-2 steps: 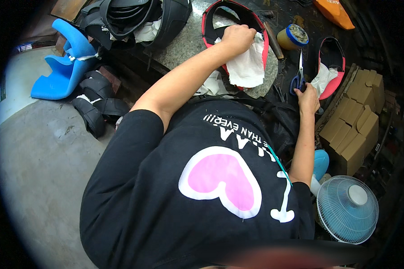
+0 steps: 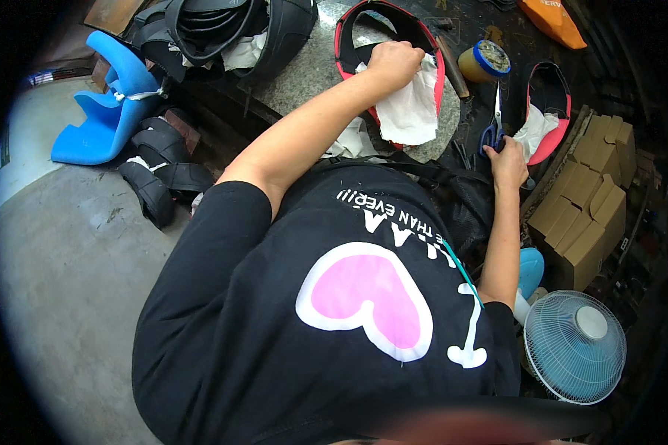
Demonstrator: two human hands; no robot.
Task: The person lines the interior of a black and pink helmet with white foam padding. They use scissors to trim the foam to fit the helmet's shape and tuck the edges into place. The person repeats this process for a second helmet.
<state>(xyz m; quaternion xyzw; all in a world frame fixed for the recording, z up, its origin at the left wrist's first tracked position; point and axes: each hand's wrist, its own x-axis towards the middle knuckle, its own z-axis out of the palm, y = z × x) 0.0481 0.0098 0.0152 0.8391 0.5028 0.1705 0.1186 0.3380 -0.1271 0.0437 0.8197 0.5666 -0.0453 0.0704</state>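
Note:
My left hand (image 2: 393,62) is closed over a red and black shoe upper (image 2: 439,87), gripping it where a piece of white cloth (image 2: 408,111) spreads over its inside. The upper rests on a speckled grey stone slab (image 2: 293,87). Farther right, the fingers of my right hand (image 2: 510,165) are curled at the blue handles of a pair of scissors (image 2: 497,111), whose blades point away from me. Part of the grip is hidden by the hand. Just right of the scissors lies a second red and black upper (image 2: 549,142) with white cloth (image 2: 534,132) in it.
A blue-rimmed jar (image 2: 484,61) and a wooden-handled tool (image 2: 453,67) stand beyond the scissors. Black uppers (image 2: 286,41) are heaped at far left, near blue foam (image 2: 104,111). Cardboard boxes (image 2: 583,200) and a fan (image 2: 575,346) line the right. An orange item (image 2: 553,21) lies far right.

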